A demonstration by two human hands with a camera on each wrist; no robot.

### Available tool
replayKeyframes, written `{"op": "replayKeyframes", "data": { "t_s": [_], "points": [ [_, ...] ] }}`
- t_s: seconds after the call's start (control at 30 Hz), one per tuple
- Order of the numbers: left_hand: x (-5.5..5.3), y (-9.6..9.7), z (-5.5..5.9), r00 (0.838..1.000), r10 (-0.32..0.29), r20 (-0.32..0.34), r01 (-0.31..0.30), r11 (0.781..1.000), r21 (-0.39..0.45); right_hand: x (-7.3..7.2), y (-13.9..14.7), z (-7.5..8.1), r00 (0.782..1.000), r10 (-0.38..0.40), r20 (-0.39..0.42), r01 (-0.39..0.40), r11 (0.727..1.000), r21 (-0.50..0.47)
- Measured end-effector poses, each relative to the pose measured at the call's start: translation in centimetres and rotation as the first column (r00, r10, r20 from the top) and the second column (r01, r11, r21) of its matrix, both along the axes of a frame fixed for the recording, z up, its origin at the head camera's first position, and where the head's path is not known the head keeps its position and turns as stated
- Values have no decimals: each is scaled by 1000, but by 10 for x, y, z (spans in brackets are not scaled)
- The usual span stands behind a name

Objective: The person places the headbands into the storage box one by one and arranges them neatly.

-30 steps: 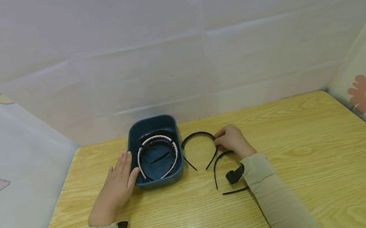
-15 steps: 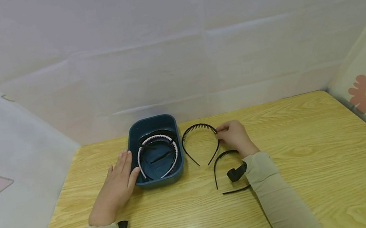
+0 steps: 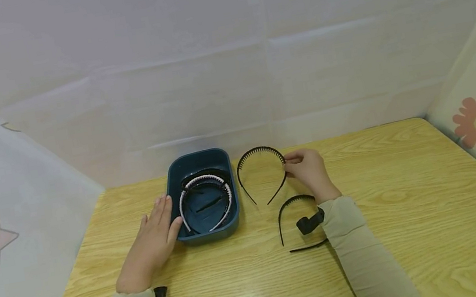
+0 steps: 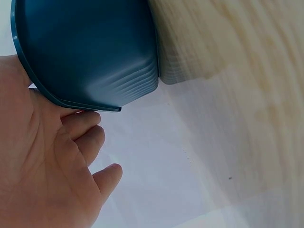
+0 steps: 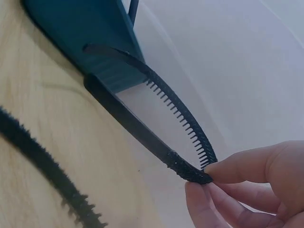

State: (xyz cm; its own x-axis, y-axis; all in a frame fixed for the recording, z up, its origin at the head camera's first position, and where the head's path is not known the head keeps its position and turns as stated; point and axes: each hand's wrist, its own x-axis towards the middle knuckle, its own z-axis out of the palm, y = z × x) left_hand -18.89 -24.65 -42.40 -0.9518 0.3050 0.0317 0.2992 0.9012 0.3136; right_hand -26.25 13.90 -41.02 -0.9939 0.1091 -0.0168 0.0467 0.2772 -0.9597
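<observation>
My right hand [image 3: 310,170] pinches a black toothed headband [image 3: 258,149] by its right side between thumb and fingers. In the right wrist view this headband [image 5: 178,104] is raised off the table, its two ends pointing toward the blue bin. With straight fingers, my left hand [image 3: 152,244] rests against the left side of the dark blue bin [image 3: 209,237]. The left wrist view shows that hand [image 4: 57,156] at the rim of the bin [image 4: 95,47]. Inside the bin lie a white headband [image 3: 184,211] and black ones.
Another black headband [image 3: 280,220] lies on the wooden table [image 3: 223,287], partly hidden behind the right wrist's camera and sleeve. A pale cloth wall [image 3: 228,92] stands along the table's back edge.
My right hand has moved away from me and slightly right, lifting the black headband along with it. The left hand and the bin have stayed put.
</observation>
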Motion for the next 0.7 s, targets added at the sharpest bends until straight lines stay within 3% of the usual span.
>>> {"op": "replayKeyframes", "data": {
  "t_s": [0.3,0.7],
  "points": [
    [-2,0,-1,1000,-4,-14,4,1000,-1,3,-4,11,997,-33,-69,24,991,-130],
    [-2,2,0,1000,-5,-20,6,1000,5,12,-18,19,994,-16,-109,-17,957,-289]
  ]
}}
